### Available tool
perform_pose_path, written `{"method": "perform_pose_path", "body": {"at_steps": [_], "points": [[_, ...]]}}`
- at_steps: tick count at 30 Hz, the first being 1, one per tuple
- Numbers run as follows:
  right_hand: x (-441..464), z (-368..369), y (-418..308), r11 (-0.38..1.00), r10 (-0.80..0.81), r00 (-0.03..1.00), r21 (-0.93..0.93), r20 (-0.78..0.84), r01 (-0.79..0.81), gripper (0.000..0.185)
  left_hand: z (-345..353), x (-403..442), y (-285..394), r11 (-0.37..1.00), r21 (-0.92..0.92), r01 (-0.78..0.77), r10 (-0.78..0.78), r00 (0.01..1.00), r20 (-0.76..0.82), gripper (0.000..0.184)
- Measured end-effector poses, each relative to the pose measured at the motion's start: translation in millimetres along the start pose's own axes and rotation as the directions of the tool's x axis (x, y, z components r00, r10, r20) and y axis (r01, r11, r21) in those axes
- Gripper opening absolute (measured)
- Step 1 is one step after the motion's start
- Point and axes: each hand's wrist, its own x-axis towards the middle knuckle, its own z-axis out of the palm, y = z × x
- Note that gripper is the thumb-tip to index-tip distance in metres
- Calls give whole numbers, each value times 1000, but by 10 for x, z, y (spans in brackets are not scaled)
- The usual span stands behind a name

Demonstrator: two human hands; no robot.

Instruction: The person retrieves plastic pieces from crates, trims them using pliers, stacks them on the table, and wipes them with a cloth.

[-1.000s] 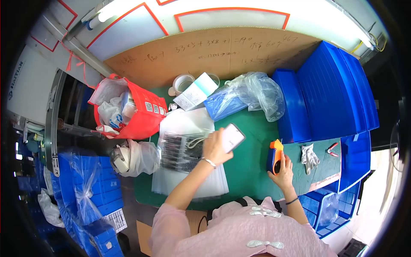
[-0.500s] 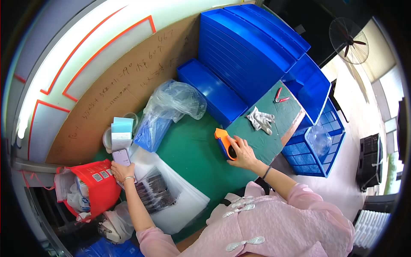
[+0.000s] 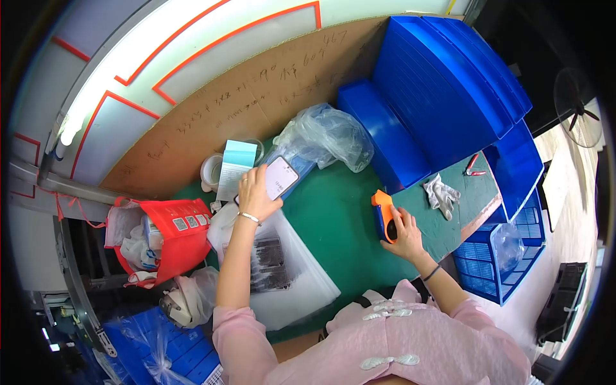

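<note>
White-screened phone (image 3: pixel 281 179) (in left hand (image 3: pixel 258 196))

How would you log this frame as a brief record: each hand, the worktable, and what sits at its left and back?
Left hand: holds a smartphone, screen visible
Right hand: grasps an orange-and-blue tape dispenser
Surface: green worktable
Near left forearm: translucent plastic sheets
Beyond right hand: white glove, red-handled tool
Left side: red bag
Back: cardboard panel with handwriting
Unclear: the sheets' count
</note>
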Motion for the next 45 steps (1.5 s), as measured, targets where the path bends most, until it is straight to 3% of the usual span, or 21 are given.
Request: {"method": "perform_pose_path", "body": {"at_steps": [6, 10, 11, 14, 18, 22, 24, 28, 31, 33, 35, 36, 38, 39, 40, 41, 42, 43, 44, 45], "points": [[-8, -2, -7, 1000, -15, 1000, 2, -18, 15, 91, 503, 644, 173, 1000, 16, 20, -21, 997, 71, 75], [-18, 29, 39, 999, -35, 998, 39, -58, 37, 89, 673, 793, 197, 996, 85, 18, -15, 999, -34, 75], [-24, 39, 52, 998, -39, 996, 49, -75, 43, 89, 648, 739, 247, 977, 211, -30, 46, 996, -74, 70], [-1, 101, 67, 996, -55, 994, 65, -96, 61, 89, 531, 553, 294, 980, 188, -70, 111, 969, -219, 57], [118, 122, 48, 994, -77, 994, 72, -83, 83, 88, 336, 111, 462, 991, 102, -91, 109, 975, -191, 44], [68, -25, 161, 976, -213, 965, 12, -152, 218, 80, 251, -381, 861, 994, 72, -88, 97, 987, -131, 37], [-44, -218, 430, 935, -286, 941, 162, -178, 315, 69, 326, -574, 1118, 993, -47, -106, 101, 990, -97, 31], [-150, -447, 1429, 983, -92, 960, 132, -265, 130, 51, 616, -718, 2021, 954, -268, -134, 161, 984, 82, 31], [-50, -675, 2298, 993, -1, 964, 113, -267, 32, 50, 1059, -551, 2735, 901, -133, -413, 427, 899, 98, 39], [111, -837, 2785, 996, -23, 968, 78, -250, 44, 50, 1334, -316, 3151, 893, -88, -442, 450, 883, 134, 42], [345, -1004, 3217, 980, -95, 985, -185, -146, 67, 55, 1695, -32, 3488, 842, 120, -526, 519, 850, 88, 42], [485, -1085, 3354, 982, -107, 985, -171, -138, 82, 55, 1860, 82, 3586, 847, 131, -515, 506, 857, 99, 42], [721, -1225, 3572, 887, -324, 944, -364, -55, 283, 62, 2233, 283, 3759, 967, 144, -210, 152, 928, 339, 43], [805, -1218, 3676, 893, -314, 948, -357, -56, 275, 62, 2427, 374, 3796, 965, 144, -219, 157, 924, 349, 43], [925, -1158, 3768, 835, -406, 914, -419, -29, 357, 65, 2599, 468, 3771, 991, -86, 102, -67, 939, 337, 42], [1021, -1163, 3821, 761, -500, 866, -475, 5, 442, 68, 2618, 560, 3825, 860, -300, 413, -294, 881, 371, 41], [1092, -1178, 3887, 757, -516, 856, -463, 10, 462, 68, 2661, 612, 3901, 855, -289, 430, -316, 875, 368, 41], [1139, -1249, 3875, 799, -438, 890, -401, 125, 449, 69, 2610, 673, 4084, 539, -591, 600, -409, 800, 440, 39], [1164, -1295, 3816, 834, -368, 894, -335, 254, 439, 70, 2561, 673, 4232, 102, -765, 636, -463, 711, 529, 37], [1162, -1372, 3785, 837, -328, 908, -364, 263, 408, 66, 2537, 643, 4348, 161, -811, 562, -466, 768, 440, 34]]}}
